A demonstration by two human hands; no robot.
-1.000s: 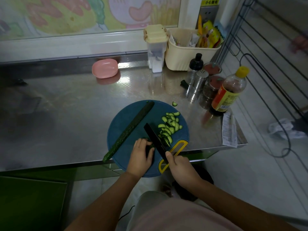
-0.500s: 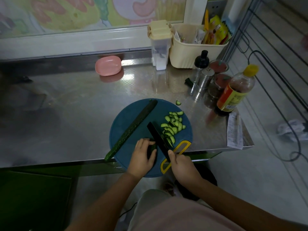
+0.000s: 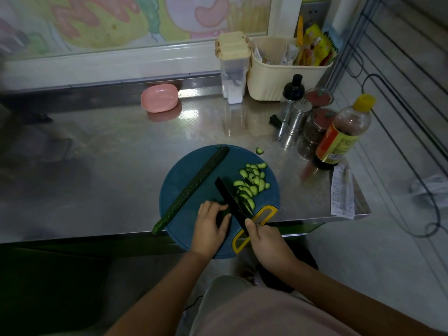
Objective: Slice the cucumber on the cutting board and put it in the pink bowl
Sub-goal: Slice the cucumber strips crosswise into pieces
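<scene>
Cucumber (image 3: 191,190): the long uncut half lies diagonally on the left side of the blue cutting board (image 3: 174,185). Its near end pokes past the board rim, close to the front edge of the worktop (image 3: 97,166). Pink bowl (image 3: 160,98) is well apart at the back of the worktop, no slices seen in it. Left hand (image 3: 209,224) has its fingers curled over a short dark stub (image 3: 224,213), pinning it to the board. Knife (image 3: 230,197) blade is just right of those fingertips, edge down at the stub. Right hand (image 3: 266,241) is clenched round the knife handle. Slices (image 3: 252,185) are piled right of the blade; one stray slice (image 3: 260,150) lies off the board on the worktop. Step in hand, as I read it: finishing the stub. There's little left to hold, so tuck the fingertips back, keep the blade upright and make thin, even cuts. Then swap in the long half. Edges: the board overhangs the front edge of the worktop, so pressing down near that edge could tip it; sliding it back would be safer. Room: there is open worktop left of the board and behind it toward the bowl. The right side is crowded with shakers (image 3: 295,117), a bottle (image 3: 344,134) and a receipt (image 3: 341,190) at the edge.
</scene>
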